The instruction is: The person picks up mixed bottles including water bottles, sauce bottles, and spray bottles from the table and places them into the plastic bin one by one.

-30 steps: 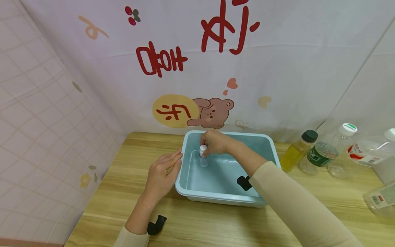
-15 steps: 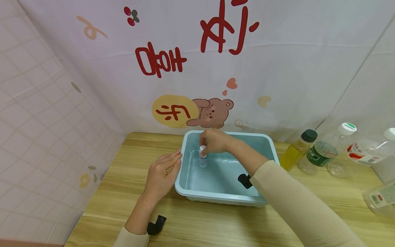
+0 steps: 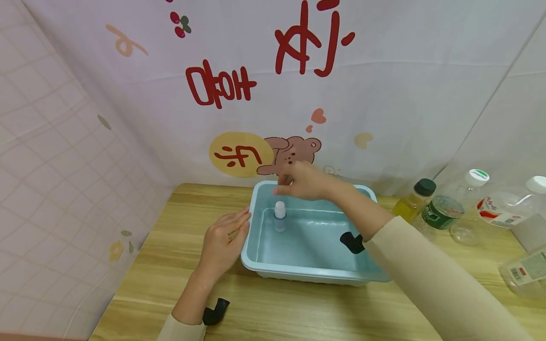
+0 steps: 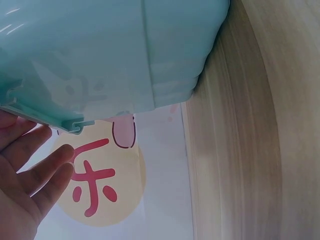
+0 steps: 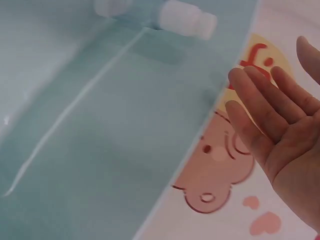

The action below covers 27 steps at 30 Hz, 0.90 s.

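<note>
A small bottle with a white cap stands upright in the far left part of the light blue plastic basin. My right hand is above the bottle, apart from it, with nothing between its fingers. In the right wrist view the right hand shows loosely spread fingers, and the bottle's white cap lies off to the side. My left hand rests its extended fingers against the basin's left rim. The left wrist view shows those fingers by the rim's underside.
The wrist mount of my right arm hangs over the basin. Along the right stand a yellow-filled bottle with a dark cap and several clear plastic bottles, among them a green-labelled one. A printed cloth wall rises behind the wooden table.
My right hand has let go of the bottle's cap and risen up and away. The bottle stays standing in the basin. My left hand has kept its place at the rim.
</note>
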### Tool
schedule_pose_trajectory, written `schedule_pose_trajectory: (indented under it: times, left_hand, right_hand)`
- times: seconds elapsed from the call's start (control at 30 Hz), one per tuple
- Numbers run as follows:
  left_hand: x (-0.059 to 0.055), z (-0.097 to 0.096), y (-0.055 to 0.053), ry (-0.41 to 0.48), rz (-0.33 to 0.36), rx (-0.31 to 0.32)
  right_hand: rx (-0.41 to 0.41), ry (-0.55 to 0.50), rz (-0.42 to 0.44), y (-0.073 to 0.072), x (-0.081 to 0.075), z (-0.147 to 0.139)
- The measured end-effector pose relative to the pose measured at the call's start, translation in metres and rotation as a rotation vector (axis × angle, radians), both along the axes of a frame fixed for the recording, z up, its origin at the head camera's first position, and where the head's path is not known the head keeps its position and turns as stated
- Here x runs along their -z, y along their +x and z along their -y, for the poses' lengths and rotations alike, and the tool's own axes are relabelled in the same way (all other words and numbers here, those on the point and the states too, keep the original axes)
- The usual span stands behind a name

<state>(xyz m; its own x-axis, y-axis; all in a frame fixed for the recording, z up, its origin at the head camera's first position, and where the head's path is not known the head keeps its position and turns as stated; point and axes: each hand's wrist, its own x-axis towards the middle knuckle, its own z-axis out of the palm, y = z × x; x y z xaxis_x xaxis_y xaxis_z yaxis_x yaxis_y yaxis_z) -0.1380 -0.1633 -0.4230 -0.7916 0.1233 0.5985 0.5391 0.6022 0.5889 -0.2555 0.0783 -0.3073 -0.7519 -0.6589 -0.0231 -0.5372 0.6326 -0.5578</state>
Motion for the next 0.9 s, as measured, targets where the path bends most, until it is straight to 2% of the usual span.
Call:
schedule_pose_trajectory:
  times: [0.2, 0.47, 0.63, 0.9]
  left_hand:
    - [0.002, 0.0, 0.0, 0.0, -0.026, 0.005]
    - [0.001, 0.0, -0.001, 0.01, -0.015, 0.01]
    - [0.001, -0.001, -0.001, 0.013, -0.007, 0.011]
    - [0.001, -0.001, 0.0, 0.018, 0.0, 0.007]
  right_hand:
    - [0.056, -0.09, 0.016, 0.006, -0.019, -0.01]
    - [0.081, -0.128, -0.038, 0.017, -0.04, -0.028]
    - [0.087, -0.144, -0.059, 0.025, -0.047, -0.041]
    - [0.123, -0.188, -0.125, 0.037, -0.051, -0.068]
